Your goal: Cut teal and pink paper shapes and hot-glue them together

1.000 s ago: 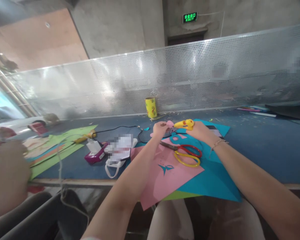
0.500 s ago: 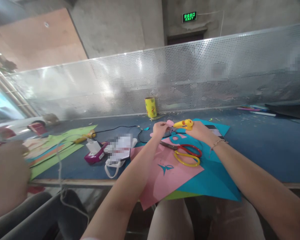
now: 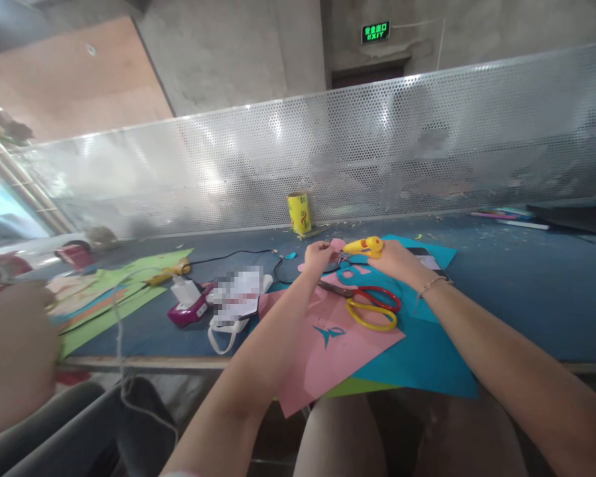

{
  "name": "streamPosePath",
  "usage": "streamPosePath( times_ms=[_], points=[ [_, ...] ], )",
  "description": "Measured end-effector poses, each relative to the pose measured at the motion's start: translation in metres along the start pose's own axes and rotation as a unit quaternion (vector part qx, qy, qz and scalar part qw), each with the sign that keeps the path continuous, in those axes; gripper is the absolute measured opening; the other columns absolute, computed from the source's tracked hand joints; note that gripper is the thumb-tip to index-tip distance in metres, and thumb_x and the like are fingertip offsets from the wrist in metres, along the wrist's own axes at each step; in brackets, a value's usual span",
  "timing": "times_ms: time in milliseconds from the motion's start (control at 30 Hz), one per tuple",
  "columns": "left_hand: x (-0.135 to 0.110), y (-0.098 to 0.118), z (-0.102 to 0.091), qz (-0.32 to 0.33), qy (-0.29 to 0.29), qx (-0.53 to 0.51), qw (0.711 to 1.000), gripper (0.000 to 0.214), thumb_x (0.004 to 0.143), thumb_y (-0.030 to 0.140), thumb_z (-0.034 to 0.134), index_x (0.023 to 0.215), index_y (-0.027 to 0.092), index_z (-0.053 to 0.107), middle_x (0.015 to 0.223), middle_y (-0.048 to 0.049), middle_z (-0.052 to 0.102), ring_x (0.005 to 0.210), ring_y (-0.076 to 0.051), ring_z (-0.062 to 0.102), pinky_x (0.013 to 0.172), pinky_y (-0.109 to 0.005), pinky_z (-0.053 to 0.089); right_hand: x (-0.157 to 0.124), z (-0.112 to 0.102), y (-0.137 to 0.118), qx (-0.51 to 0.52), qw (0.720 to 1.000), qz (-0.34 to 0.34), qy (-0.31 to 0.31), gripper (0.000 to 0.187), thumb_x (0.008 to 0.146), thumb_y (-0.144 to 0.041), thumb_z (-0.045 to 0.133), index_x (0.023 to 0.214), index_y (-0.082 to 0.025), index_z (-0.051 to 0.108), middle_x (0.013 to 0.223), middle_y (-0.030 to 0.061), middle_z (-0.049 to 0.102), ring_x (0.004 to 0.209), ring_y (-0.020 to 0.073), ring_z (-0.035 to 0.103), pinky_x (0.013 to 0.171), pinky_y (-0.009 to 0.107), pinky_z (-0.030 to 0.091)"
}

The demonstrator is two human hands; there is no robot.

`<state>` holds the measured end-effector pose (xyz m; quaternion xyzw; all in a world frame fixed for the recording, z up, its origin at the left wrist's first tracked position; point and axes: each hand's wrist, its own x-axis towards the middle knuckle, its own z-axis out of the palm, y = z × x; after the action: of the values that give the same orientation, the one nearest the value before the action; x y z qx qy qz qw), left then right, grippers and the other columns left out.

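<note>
Perhaps the chief risk is a burn: the nozzle of the yellow glue gun (image 3: 365,246) points at the small pink piece (image 3: 336,244), very near the fingertips of the left hand (image 3: 318,258). If the tool is hot, a slip or an overlong squeeze could put glue on skin. So small a piece might also cling to a finger or set crooked. A drip could mark the blue cut-out (image 3: 357,279) just beyond the scissors (image 3: 375,326), and a sweep of the right hand (image 3: 400,261) might nudge the phone (image 3: 430,262) that lies beyond and to the right of them.

The left hand pinches the pink piece, fingers drawn narrow; the right hand is wrapped around the glue gun. Both are beyond the scissors, the piece past the blades and the gun past the looped handles. The piece looks pale, flat and rounded, like cut paper, its lower edge partly hidden by fingers. The gun is bright yellow with a small orange patch.
</note>
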<state>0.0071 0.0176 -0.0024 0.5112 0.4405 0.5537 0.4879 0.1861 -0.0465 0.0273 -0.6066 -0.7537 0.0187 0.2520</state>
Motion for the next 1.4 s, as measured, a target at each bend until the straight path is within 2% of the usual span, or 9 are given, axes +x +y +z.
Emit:
streamPosePath(
  times_ms=[267,500,767,967,1200,1400],
  points=[
    [0.0043,-0.0032,-0.0024,0.019,0.016,-0.01,1.0,0.003,0.06,0.015,0.065,0.059,0.013,0.064,0.049,0.0008,0.055,0.05,-0.008,0.051,0.058,-0.023,0.046,0.0005,0.001,0.0009,0.01,1.0,0.008,0.0,0.013,0.071,-0.022,0.057,0.082,-0.018,0.064,0.078,0.0055,0.069,0.072,0.0189,0.061,0.054,0.022,0.036],
    [0.0036,-0.0033,-0.0018,0.014,0.018,-0.002,1.0,0.008,0.059,0.021,0.064,0.057,0.013,0.064,0.054,-0.0016,0.057,0.056,-0.01,0.054,0.058,-0.024,0.045,0.0013,0.0011,0.0004,0.009,1.0,0.008,-0.005,0.014,0.072,-0.021,0.057,0.083,-0.018,0.064,0.079,0.0061,0.069,0.073,0.0194,0.062,0.054,0.022,0.035],
    [0.0021,-0.0024,-0.0019,0.022,0.017,-0.005,1.0,0.009,0.059,0.019,0.061,0.053,0.013,0.062,0.052,-0.0016,0.056,0.054,-0.01,0.052,0.057,-0.024,0.044,0.0016,0.0024,0.0008,0.0,1.0,0.01,-0.004,0.011,0.072,-0.022,0.055,0.08,-0.019,0.063,0.078,0.0055,0.069,0.072,0.0193,0.062,0.053,0.022,0.035],
    [0.0012,-0.0024,-0.0007,0.027,0.01,0.001,1.0,0.009,0.06,0.02,0.061,0.054,0.013,0.063,0.052,-0.0004,0.056,0.054,-0.01,0.051,0.059,-0.024,0.044,0.0047,0.0056,0.0038,-0.006,1.0,-0.005,-0.008,0.016,0.072,-0.023,0.055,0.085,-0.018,0.064,0.081,0.0064,0.069,0.076,0.0202,0.063,0.056,0.022,0.036],
    [0.0065,-0.0083,-0.0018,0.037,0.009,0.057,0.998,0.013,0.061,0.023,0.062,0.053,0.014,0.064,0.052,-0.0004,0.056,0.055,-0.011,0.052,0.057,-0.023,0.042,0.0009,0.0032,-0.0025,0.0,1.0,0.016,0.007,0.019,0.071,-0.021,0.056,0.086,-0.017,0.066,0.083,0.0087,0.07,0.076,0.0215,0.063,0.055,0.023,0.036],
    [0.0077,-0.0097,-0.0003,0.03,0.008,0.042,0.999,0.013,0.063,0.023,0.063,0.053,0.014,0.064,0.05,0.0005,0.055,0.054,-0.01,0.051,0.056,-0.022,0.042,0.0021,0.0067,-0.0007,-0.017,1.0,0.019,0.009,0.017,0.071,-0.022,0.055,0.083,-0.016,0.064,0.081,0.0089,0.069,0.076,0.0227,0.063,0.056,0.023,0.037]
  ],
)
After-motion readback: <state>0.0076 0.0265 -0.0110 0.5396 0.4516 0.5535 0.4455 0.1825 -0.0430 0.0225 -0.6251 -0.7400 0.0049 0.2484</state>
